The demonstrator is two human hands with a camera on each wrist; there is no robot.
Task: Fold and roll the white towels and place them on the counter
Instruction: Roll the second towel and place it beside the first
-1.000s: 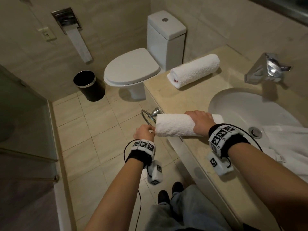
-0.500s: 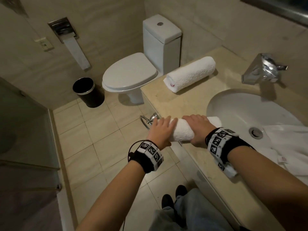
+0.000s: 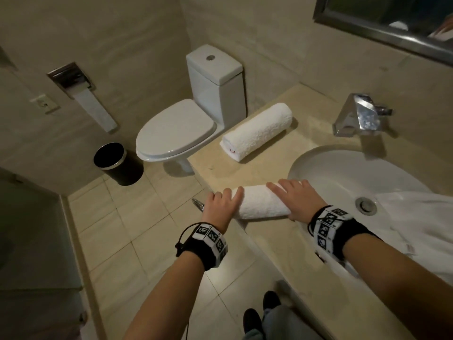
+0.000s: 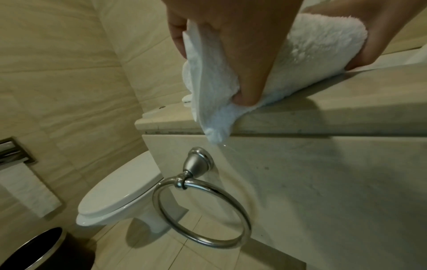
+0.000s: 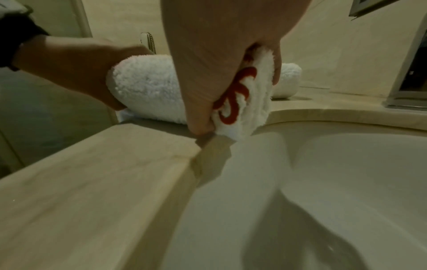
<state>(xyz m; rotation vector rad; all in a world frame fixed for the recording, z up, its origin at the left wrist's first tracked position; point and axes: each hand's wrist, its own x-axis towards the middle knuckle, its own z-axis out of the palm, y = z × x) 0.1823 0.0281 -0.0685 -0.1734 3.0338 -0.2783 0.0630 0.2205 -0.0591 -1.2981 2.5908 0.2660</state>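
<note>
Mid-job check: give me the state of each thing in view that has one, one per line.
Near towel: rolled, lying on the counter edge, gripped at both ends.
Far towel: rolled, lying free on the counter.
Left hand: gripping the near towel.
Right hand: gripping it too.
Toilet lid: closed.
Towel ring: empty.

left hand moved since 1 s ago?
Yes. The left hand has come up from beside the metal towel ring onto the left end of the white rolled towel at the beige counter edge.

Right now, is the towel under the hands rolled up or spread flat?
Rolled up: the towel forms a tight cylinder on the counter, with the left hand and right hand gripping its ends.
</note>
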